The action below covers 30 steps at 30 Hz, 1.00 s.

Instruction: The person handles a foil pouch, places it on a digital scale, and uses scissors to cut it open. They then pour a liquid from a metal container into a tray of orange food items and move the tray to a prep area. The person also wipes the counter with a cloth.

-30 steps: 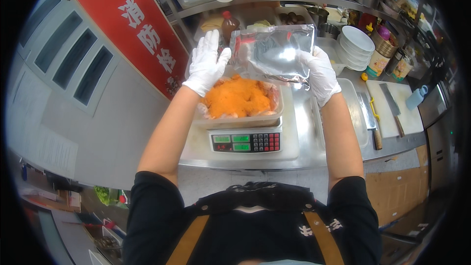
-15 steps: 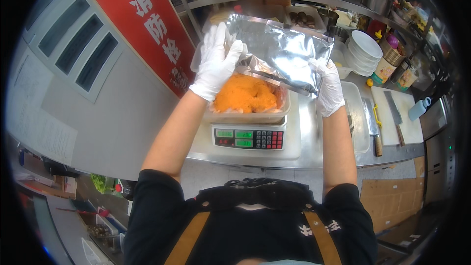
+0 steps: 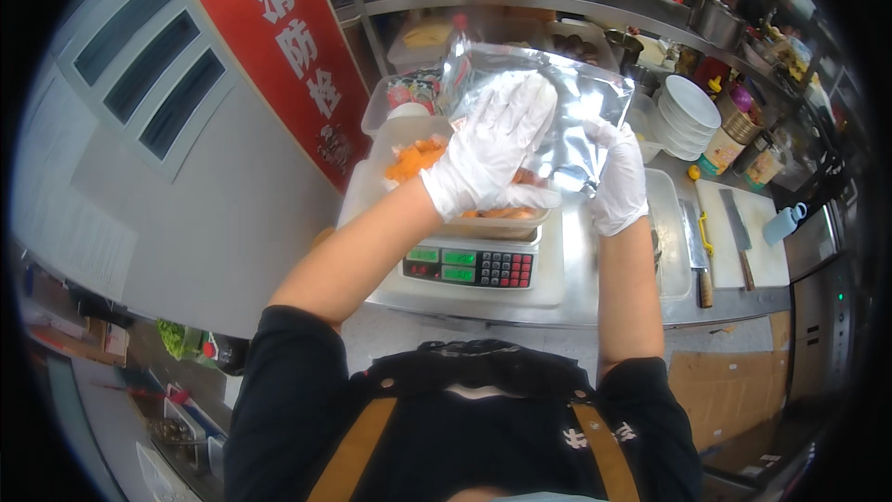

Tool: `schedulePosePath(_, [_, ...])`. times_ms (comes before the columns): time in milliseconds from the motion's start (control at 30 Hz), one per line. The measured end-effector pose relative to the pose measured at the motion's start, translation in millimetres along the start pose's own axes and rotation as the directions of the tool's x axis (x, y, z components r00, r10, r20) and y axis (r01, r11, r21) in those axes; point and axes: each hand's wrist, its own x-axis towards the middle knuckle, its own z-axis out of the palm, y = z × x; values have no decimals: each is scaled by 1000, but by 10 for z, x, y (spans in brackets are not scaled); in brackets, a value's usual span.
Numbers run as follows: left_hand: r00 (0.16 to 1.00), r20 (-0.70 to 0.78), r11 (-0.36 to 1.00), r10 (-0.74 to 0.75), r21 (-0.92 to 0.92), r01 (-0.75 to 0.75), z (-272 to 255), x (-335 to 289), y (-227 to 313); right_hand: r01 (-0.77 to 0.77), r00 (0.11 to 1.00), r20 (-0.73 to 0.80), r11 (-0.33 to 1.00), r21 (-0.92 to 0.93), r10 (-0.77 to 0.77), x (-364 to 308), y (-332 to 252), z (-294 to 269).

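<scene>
A silver foil bag (image 3: 569, 98) is held tilted above a clear plastic tub on a digital scale (image 3: 471, 266). My right hand (image 3: 618, 181), in a white glove, grips the bag's right edge between thumb and fingers. My left hand (image 3: 492, 151), also gloved, lies flat over the bag's face with its fingers stretched out; whether it presses on the foil I cannot tell. Below it, the tub (image 3: 516, 222) holds orange powder (image 3: 414, 160) heaped over pale pieces that look like raw meat. My left hand and forearm hide much of the tub's contents.
Right of the scale are a clear tray (image 3: 671, 251), a cleaver (image 3: 695, 251), and a white cutting board (image 3: 720, 223) with a knife (image 3: 739, 232). Stacked white bowls (image 3: 686, 107) stand behind. A metal shelf (image 3: 632, 6) crosses the back; a grey cabinet (image 3: 242, 223) rises at left.
My left hand has moved right from the bag's left end onto its face, its fingers flat. More of the powder's left side shows. My right hand keeps its hold.
</scene>
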Motion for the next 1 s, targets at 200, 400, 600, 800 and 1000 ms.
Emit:
schedulePosePath(200, [989, -140, 966, 41, 260, -3, 75, 58, -55, -35, 999, -18, 997, -67, 34, -96, 41, 122])
schedulePosePath(400, [976, -213, 996, -42, 71, 58, -93, -142, -182, 71, 991, 125, 991, -111, -57, -108, -198, 140])
schedulePosePath(600, [915, -249, 846, -316, -512, 153, -39, -198, 8, 430, 902, 201, 828, -360, -381, 241, -38, 324])
schedulePosePath(800, [887, -110, 353, -448, -933, 63, 133, -422, -79, 299, 889, 427, 914, -274, -163, 338, 68, 510])
schedulePosePath(1000, [907, -166, 706, -387, -686, 176, 301, -548, -249, 335, 780, 623, 807, -486, 52, 379, 96, 556])
